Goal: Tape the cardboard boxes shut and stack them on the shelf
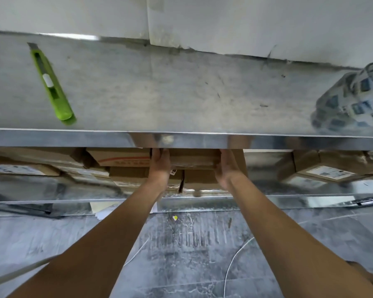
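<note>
A brown cardboard box (193, 159) sits on the lower metal shelf (256, 200), on top of another box (199, 178). My left hand (159, 163) presses flat against its left side, and my right hand (225, 166) presses flat against its right side. The fingertips of both hands are hidden under the steel tabletop (181, 93). A box with red print (119, 158) stands just left of the held one.
A green utility knife (51, 82) lies on the tabletop at the left. A roll of printed tape (353, 100) sits at its right edge. More boxes (327, 166) fill the lower shelf left and right. White cables (235, 261) run over the grey floor.
</note>
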`<state>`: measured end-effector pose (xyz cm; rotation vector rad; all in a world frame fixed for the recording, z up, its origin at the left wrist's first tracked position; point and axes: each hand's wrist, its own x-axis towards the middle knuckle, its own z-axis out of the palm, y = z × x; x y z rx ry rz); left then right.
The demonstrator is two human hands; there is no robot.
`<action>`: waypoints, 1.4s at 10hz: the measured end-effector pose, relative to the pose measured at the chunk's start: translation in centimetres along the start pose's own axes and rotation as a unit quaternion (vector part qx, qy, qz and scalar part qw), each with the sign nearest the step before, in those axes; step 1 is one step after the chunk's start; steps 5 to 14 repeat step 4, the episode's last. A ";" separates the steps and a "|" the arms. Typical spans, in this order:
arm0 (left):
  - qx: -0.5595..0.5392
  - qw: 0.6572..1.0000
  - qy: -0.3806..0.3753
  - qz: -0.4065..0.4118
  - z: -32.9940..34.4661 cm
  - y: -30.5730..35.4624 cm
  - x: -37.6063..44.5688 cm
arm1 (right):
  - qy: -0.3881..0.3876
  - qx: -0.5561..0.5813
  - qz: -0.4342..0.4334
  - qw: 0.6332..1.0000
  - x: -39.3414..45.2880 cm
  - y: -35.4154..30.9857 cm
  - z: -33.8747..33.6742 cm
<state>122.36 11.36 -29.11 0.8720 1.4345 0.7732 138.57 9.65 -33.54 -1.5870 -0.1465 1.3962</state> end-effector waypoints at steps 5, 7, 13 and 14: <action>0.061 0.997 0.018 0.038 -0.9 -0.7 -2.1 | 0.065 -0.110 -0.069 0.989 -3.7 -0.6 1.7; 0.061 0.997 0.018 0.038 -0.9 -0.7 -2.1 | 0.065 -0.110 -0.069 0.989 -3.7 -0.6 1.7; 0.061 0.997 0.018 0.038 -0.9 -0.7 -2.1 | 0.065 -0.110 -0.069 0.989 -3.7 -0.6 1.7; 0.061 0.997 0.018 0.038 -0.9 -0.7 -2.1 | 0.065 -0.110 -0.069 0.989 -3.7 -0.6 1.7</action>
